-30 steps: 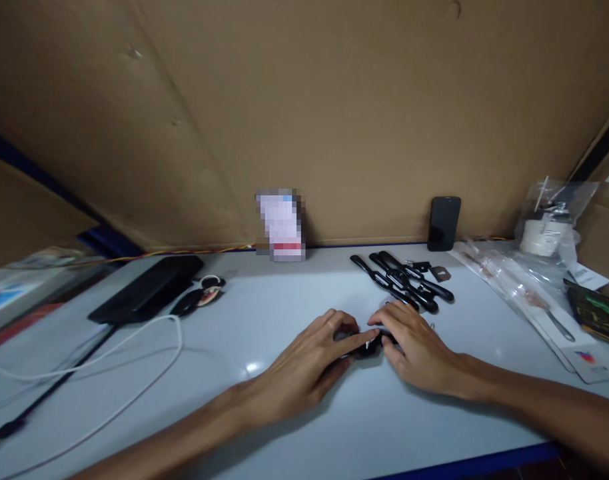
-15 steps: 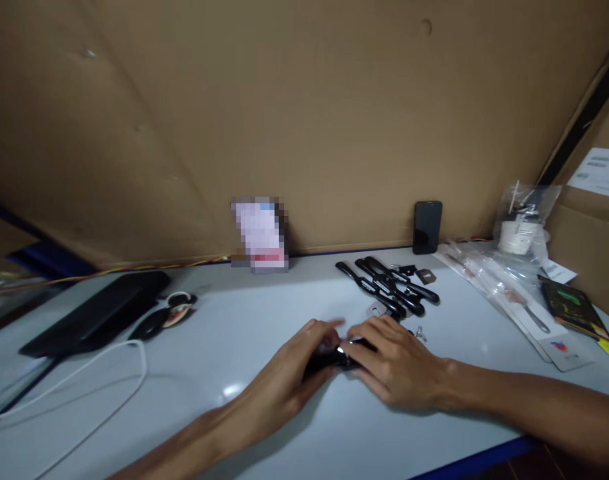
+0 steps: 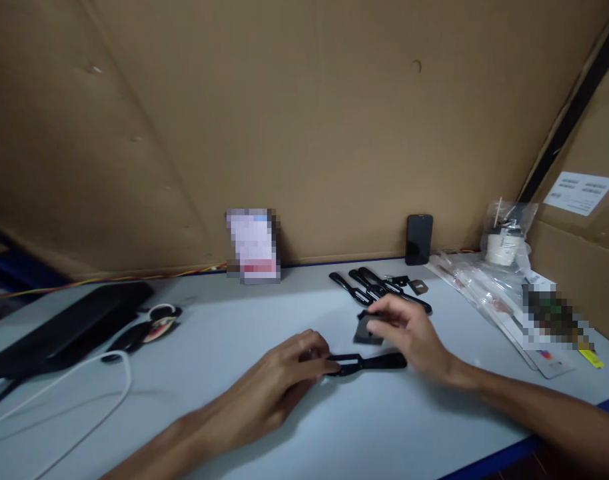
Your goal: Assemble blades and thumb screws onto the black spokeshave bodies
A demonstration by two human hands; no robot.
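My left hand (image 3: 294,370) is closed around one end of a black spokeshave body (image 3: 384,361) low over the table. Its slotted middle shows, and the other handle points right. Above it, my right hand (image 3: 412,333) pinches a small dark flat plate (image 3: 367,329) between thumb and fingers, apart from the body. Motion blurs the plate a little, so I cannot tell whether it is one piece. Several more black spokeshaves (image 3: 347,285) lie behind my right hand, partly hidden by it. A loose slotted blade (image 3: 418,287) rests beside them.
A phone (image 3: 419,240) leans on the cardboard wall, with a blurred-out screen (image 3: 254,247) farther left. Clear plastic packs (image 3: 479,293) and a bagged white cup (image 3: 502,248) occupy the right. A black case (image 3: 69,327), keys (image 3: 159,327) and a white cable (image 3: 127,373) lie left.
My hands have parted. The right moved up and away from the spokeshave body with the dark plate, while the left keeps hold of the body, whose slot now shows. The view has shifted slightly.
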